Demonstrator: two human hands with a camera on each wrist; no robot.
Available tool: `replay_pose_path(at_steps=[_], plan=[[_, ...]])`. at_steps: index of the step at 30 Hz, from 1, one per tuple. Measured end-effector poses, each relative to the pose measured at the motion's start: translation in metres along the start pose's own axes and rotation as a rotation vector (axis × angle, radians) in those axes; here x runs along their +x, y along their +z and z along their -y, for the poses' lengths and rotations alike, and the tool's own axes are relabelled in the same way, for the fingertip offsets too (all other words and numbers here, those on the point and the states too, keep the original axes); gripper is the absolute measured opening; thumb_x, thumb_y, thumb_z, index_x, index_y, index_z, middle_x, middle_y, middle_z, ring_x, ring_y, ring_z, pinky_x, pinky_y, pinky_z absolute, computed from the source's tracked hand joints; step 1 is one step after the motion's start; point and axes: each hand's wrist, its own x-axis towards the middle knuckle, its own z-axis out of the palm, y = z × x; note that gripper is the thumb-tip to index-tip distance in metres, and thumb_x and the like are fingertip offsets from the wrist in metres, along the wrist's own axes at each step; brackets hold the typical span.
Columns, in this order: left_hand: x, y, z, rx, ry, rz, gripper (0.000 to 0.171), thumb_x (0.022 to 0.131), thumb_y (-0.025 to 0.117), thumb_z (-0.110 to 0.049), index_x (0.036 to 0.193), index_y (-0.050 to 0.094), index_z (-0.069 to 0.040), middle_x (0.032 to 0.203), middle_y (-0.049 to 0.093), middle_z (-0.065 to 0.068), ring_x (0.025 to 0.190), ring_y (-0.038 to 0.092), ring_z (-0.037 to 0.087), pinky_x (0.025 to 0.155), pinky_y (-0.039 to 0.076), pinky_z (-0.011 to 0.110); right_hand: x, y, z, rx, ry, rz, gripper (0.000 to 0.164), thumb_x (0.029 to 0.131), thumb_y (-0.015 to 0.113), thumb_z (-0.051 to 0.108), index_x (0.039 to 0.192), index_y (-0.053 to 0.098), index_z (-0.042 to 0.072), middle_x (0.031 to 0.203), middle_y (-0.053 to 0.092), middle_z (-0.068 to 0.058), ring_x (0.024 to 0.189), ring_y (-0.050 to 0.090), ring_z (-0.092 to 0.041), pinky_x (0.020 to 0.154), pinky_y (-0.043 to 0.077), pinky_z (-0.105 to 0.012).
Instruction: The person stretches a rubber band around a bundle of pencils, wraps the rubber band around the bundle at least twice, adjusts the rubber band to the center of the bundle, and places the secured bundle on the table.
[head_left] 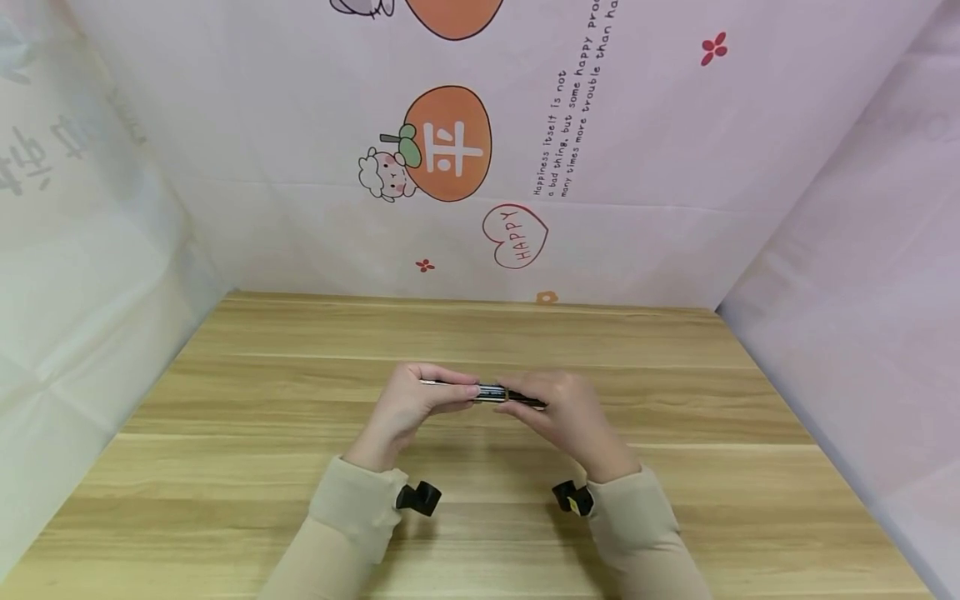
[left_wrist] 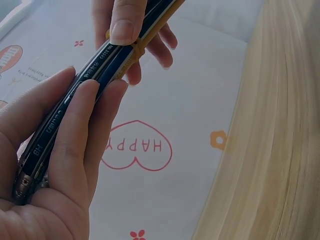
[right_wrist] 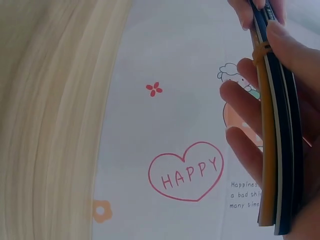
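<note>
Both hands hold a small bundle of pencils (head_left: 491, 392) level above the table. The pencils are dark blue, with a yellow one (right_wrist: 267, 130) among them, and one dark barrel is marked HB (left_wrist: 36, 150). A yellowish rubber band (right_wrist: 261, 51) goes round the bundle. My left hand (head_left: 408, 404) grips the part with the metal-capped end (left_wrist: 23, 185), thumb and fingers on opposite sides. On the other side, my right hand (head_left: 566, 412) pinches the bundle close to the band, and its other fingers are spread behind the barrels.
The wood-grain table (head_left: 480, 542) lies beneath both hands. A white printed sheet (head_left: 637, 242) with a heart and orange drawings rises behind it, and pale sheets stand at both sides. Black wrist mounts (head_left: 420, 498) are at the sleeves.
</note>
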Motion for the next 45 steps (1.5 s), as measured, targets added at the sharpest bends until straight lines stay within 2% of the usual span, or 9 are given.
replay_pose_path(at_steps=[6,14,17,19,24,27,32,40,45], plan=[[0.002,0.002,0.004,-0.012,0.003,0.022,0.023,0.079,0.078,0.004,0.101,0.073,0.01,0.096,0.076,0.016,0.083,0.075,0.018,0.083,0.064,0.034,0.0,0.004,0.002,-0.016,0.005,0.013,0.037,0.077,0.083,0.026,0.11,0.077,0.011,0.099,0.078,-0.001,0.089,0.075,-0.016,0.074,0.064,-0.03],[0.003,0.001,0.005,-0.008,-0.001,0.01,0.023,0.079,0.077,0.005,0.101,0.073,0.011,0.095,0.076,0.014,0.083,0.075,0.017,0.083,0.064,0.033,0.0,0.003,0.002,-0.014,0.077,0.042,0.043,0.074,0.084,0.034,0.111,0.077,0.013,0.101,0.077,-0.002,0.088,0.075,-0.015,0.068,0.063,-0.028],[0.002,-0.001,0.003,-0.022,0.0,-0.001,0.024,0.08,0.077,0.005,0.102,0.072,0.011,0.094,0.077,0.011,0.084,0.074,0.016,0.083,0.064,0.033,0.0,-0.001,0.0,0.03,0.225,0.05,0.042,0.075,0.084,0.035,0.109,0.077,0.012,0.099,0.078,-0.002,0.08,0.073,-0.014,0.063,0.061,-0.027],[0.002,-0.003,0.002,-0.046,0.006,-0.011,0.025,0.08,0.076,0.006,0.103,0.072,0.011,0.094,0.077,0.01,0.084,0.074,0.016,0.084,0.063,0.032,-0.001,-0.004,-0.002,0.123,0.398,0.042,0.035,0.08,0.082,0.035,0.106,0.078,0.012,0.094,0.078,-0.003,0.072,0.069,-0.013,0.059,0.058,-0.026],[0.002,-0.007,0.0,-0.122,0.031,-0.043,0.025,0.082,0.075,0.005,0.106,0.071,0.01,0.096,0.075,0.012,0.086,0.074,0.019,0.085,0.063,0.034,0.001,-0.004,-0.007,0.566,0.84,-0.07,0.03,0.093,0.071,0.031,0.098,0.075,0.001,0.086,0.072,-0.008,0.063,0.065,-0.012,0.058,0.062,-0.03],[0.002,-0.008,0.0,-0.147,0.043,-0.057,0.019,0.086,0.074,0.002,0.104,0.072,0.007,0.098,0.074,0.012,0.09,0.073,0.022,0.085,0.063,0.036,0.002,0.0,-0.008,0.829,0.949,-0.139,0.032,0.097,0.066,0.024,0.098,0.068,-0.008,0.084,0.07,-0.01,0.058,0.068,-0.014,0.058,0.064,-0.032],[0.005,-0.007,0.004,-0.142,0.042,-0.093,0.011,0.092,0.071,-0.011,0.096,0.074,0.0,0.096,0.074,0.013,0.091,0.073,0.025,0.079,0.064,0.032,0.002,0.006,-0.007,1.051,0.946,-0.118,0.029,0.102,0.056,0.017,0.101,0.058,-0.013,0.082,0.066,-0.01,0.059,0.067,-0.014,0.06,0.064,-0.029],[0.01,-0.008,0.011,-0.094,-0.007,-0.206,0.042,0.1,0.06,-0.033,0.097,0.068,0.008,0.088,0.072,0.012,0.071,0.074,0.023,0.066,0.065,0.031,-0.001,0.015,-0.008,0.955,0.896,-0.004,0.034,0.104,0.05,0.025,0.093,0.059,-0.006,0.062,0.064,-0.005,0.047,0.061,-0.014,0.043,0.058,-0.029],[0.009,-0.013,0.013,-0.004,-0.047,-0.172,0.049,0.1,0.059,-0.039,0.105,0.066,0.009,0.087,0.072,0.01,0.059,0.071,0.018,0.058,0.064,0.03,-0.004,0.015,-0.013,0.94,0.87,0.025,0.037,0.103,0.054,0.024,0.094,0.058,-0.011,0.06,0.061,-0.004,0.042,0.056,-0.013,0.037,0.054,-0.028]])
